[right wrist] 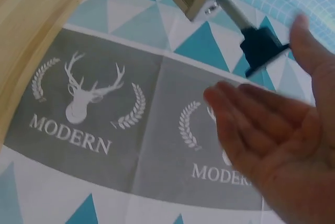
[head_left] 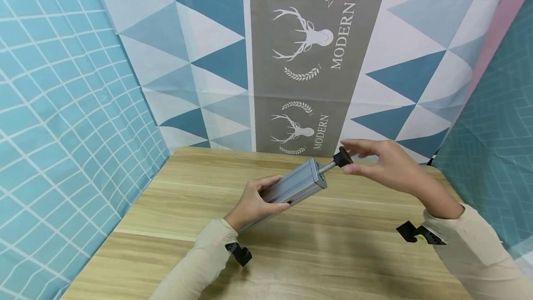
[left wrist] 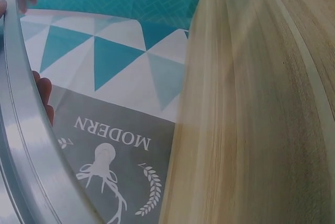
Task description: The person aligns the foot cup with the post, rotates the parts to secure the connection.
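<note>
My left hand point(head_left: 255, 202) grips the square grey metal body of a pneumatic cylinder point(head_left: 296, 181), fingers on one side and thumb on the other. The cylinder is held tilted above the table, its rod end up to the right. From its screwed end plate sticks a thin metal rod point(right wrist: 234, 10), tipped with a black flared knob point(right wrist: 260, 48). My right hand point(head_left: 385, 163) is around the knob with thumb and fingers spread. In the right wrist view, a gap shows between the knob and the fingers. Along the left edge of the left wrist view runs the cylinder body point(left wrist: 31, 130).
A wood-grain table point(head_left: 200, 244) lies below both hands. Behind it hangs a patterned cloth point(head_left: 216, 59) with triangles and deer heads. Blue gridded cloth point(head_left: 62, 105) borders the left side, teal cloth point(head_left: 491, 138) the right. Black wrist mounts point(head_left: 239, 253) sit on the sleeves.
</note>
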Action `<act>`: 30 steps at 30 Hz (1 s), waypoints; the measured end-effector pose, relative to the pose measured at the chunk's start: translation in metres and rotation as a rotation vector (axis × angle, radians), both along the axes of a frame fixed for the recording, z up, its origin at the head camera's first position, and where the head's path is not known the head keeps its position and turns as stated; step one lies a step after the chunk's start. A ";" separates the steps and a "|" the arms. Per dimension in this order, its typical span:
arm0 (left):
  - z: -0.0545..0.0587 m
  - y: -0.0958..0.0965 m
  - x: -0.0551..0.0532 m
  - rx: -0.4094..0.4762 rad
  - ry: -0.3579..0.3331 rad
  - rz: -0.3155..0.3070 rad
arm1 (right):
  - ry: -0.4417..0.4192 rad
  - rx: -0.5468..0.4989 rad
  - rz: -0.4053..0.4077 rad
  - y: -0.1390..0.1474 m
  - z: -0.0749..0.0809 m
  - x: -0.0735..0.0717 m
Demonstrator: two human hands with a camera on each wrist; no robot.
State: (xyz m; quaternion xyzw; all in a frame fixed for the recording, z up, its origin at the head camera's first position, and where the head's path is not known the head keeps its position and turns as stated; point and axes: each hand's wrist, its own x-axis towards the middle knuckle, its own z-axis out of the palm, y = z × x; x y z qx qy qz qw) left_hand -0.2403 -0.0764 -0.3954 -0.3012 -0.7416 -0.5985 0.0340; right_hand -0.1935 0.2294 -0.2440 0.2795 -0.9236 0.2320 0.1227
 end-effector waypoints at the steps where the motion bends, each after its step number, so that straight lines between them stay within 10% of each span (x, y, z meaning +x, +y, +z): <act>1: 0.001 0.000 0.000 -0.008 0.002 0.002 | 0.017 0.011 0.036 0.001 0.000 0.000; 10: 0.002 -0.001 0.000 -0.015 0.010 0.000 | 0.190 0.042 0.302 0.004 0.001 -0.005; 22: 0.000 0.002 0.001 -0.014 0.041 -0.034 | -0.031 -0.028 -0.031 -0.005 0.003 0.002; 30: 0.027 0.001 0.019 -0.033 0.013 -0.009 | 0.014 0.039 0.097 0.003 0.002 0.000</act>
